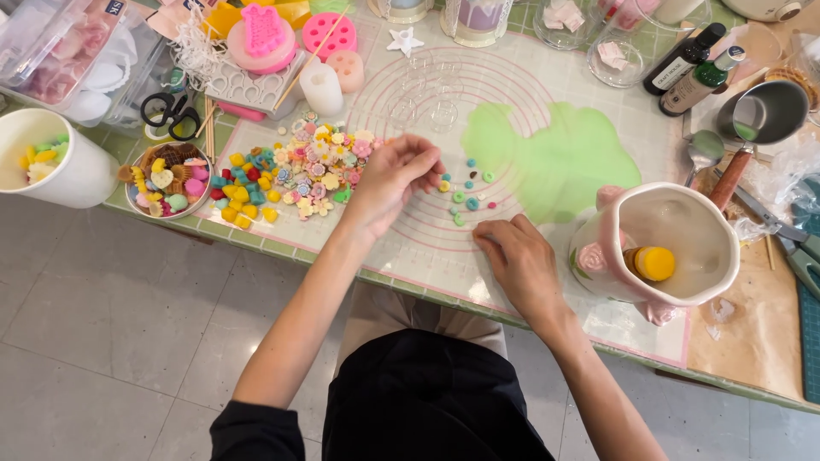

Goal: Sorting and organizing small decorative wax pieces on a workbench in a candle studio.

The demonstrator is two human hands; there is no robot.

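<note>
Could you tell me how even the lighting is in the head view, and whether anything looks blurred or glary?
Head view: soft, even light with only faint shadows under the left hand and right hand; mild sheen on the silicone mat and the glass bottles; the tiny beads and small coloured pieces are a little soft; the table edge bows slightly from the wide lens.

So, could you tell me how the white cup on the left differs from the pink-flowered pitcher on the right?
The white cup is plain and smooth; the pitcher carries pink flower decorations. The cup holds small yellow and green pieces, while the pitcher holds a single yellow-capped bottle. The cup stands clear of both hands; the pitcher sits just beside the right hand. The left hand is over the mat. Both vessels are white inside and stand open-topped.
</note>
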